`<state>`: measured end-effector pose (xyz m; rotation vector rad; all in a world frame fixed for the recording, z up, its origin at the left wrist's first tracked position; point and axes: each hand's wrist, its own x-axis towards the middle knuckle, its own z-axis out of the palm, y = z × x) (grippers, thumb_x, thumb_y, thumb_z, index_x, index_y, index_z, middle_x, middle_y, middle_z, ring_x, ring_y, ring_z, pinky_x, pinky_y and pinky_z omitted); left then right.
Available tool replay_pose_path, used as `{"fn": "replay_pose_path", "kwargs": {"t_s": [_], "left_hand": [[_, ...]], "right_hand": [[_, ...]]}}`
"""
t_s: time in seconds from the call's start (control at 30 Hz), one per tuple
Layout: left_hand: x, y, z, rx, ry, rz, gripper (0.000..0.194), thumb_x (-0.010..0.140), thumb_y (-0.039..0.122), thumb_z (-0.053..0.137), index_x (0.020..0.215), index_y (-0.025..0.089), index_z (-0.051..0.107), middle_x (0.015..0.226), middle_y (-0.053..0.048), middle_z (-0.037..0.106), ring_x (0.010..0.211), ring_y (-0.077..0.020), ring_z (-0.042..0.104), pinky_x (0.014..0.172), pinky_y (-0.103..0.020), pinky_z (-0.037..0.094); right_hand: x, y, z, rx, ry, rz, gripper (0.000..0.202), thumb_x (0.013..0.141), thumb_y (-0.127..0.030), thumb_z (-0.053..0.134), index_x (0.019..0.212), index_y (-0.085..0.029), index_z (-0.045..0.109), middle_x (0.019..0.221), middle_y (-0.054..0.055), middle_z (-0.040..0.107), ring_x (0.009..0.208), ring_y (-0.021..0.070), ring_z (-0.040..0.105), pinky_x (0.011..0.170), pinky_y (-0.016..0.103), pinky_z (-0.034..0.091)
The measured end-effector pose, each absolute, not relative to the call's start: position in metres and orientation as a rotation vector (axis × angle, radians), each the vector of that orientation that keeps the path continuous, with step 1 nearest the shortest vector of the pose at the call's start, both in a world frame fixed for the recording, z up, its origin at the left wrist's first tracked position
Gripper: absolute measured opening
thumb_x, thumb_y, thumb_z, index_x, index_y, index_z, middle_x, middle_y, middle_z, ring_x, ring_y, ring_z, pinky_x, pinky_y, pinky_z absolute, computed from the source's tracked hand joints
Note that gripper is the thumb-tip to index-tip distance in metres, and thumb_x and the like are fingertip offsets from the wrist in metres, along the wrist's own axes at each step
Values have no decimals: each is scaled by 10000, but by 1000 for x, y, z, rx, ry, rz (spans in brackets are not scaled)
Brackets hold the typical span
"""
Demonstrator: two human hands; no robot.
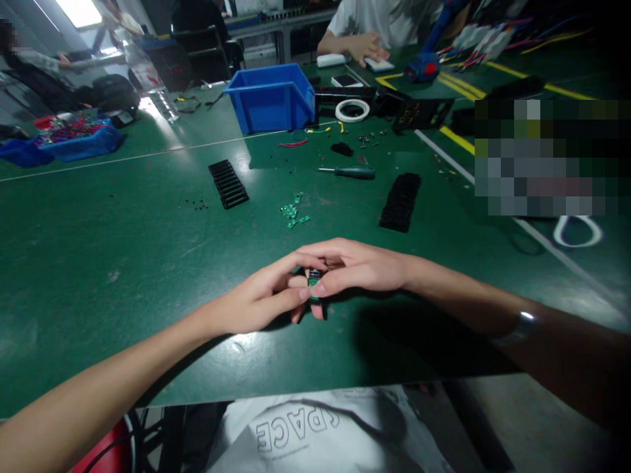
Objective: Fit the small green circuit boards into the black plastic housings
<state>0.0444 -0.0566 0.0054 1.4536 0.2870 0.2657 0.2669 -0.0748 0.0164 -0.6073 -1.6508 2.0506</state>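
Observation:
Between both hands, just above the front part of the green table, is a small green circuit board (314, 284) with a dark part at its far end. My left hand (269, 295) pinches it from the left, thumb on its near end. My right hand (352, 266) grips the same piece from the right, its thumb pressed on the board and its fingers curled behind. Fingers hide much of the piece. Beyond the hands lies a loose group of small green boards (292, 213). A black slotted strip (229, 184) rests to the left, and a stack of black strips (400, 202) to the right.
Farther back are a screwdriver (352, 172), a blue bin (271, 98), a roll of white tape (351, 110) and a blue power tool (428, 59). A plastic bottle (150, 79) and a blue tray of wires (81, 139) stand left. Across the table, a person's hand (369, 49) touches a pale object.

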Motion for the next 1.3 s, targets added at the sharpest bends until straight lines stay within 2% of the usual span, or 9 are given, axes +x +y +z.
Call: {"fn": "replay_pose_path", "kwargs": {"t_s": [0.13,0.3,0.43,0.57,0.73,0.87,1.07,1.3], "left_hand": [[43,-55,3,1429,299,290,353,1022,310,517,1341,184,430,984,-100,671,800,-153,639,645,-246,468],[42,-53,4,1450,301,290,323,1021,313,520,1308,185,448,859,-58,680,671,-114,577,631,-234,445],[42,-53,5,1464,314,314,399,1019,324,523,1390,192,453,808,-37,649,648,-111,540,571,-215,386],[42,-53,7,1508,346,293,410,1014,340,532,1387,170,516,806,-39,632,643,-107,527,568,-217,374],[42,-52,9,1505,340,291,407,1017,339,527,1383,160,517,756,-31,637,609,-101,499,561,-215,369],[41,-52,7,1493,350,296,383,1017,334,529,1370,187,526,794,-32,635,628,-100,513,562,-211,365],[41,-54,9,1480,352,287,376,1018,340,515,1365,195,533,841,-41,618,671,-116,541,595,-225,389],[42,-53,11,1469,321,281,365,1032,316,497,1373,191,523,796,-24,603,671,-102,496,602,-213,366]], "right_hand": [[264,-77,17,-560,-1562,2074,268,903,-125,595,1170,-125,571,1047,96,713,935,238,746,789,373,598],[258,-81,21,-571,-1480,2069,353,883,-94,575,1234,-125,563,1022,76,701,875,211,737,771,362,608],[258,-85,22,-644,-1407,2058,524,892,-96,589,1394,-177,463,1144,78,675,867,204,753,825,382,604],[257,-87,21,-667,-1346,2084,614,909,-100,578,1474,-207,362,1199,98,677,893,217,761,854,409,599],[255,-87,18,-643,-1295,2100,650,894,-107,598,1481,-194,333,1245,133,671,914,238,763,860,442,602],[252,-88,15,-637,-1245,2091,679,876,-94,599,1488,-189,320,1246,134,676,869,228,772,824,426,618],[249,-90,13,-605,-1196,2072,697,857,-81,594,1485,-161,302,1127,109,722,842,221,768,764,413,637],[247,-91,11,-600,-1168,2043,614,843,-75,596,1414,-121,374,1046,105,735,839,222,761,744,398,638]]}}
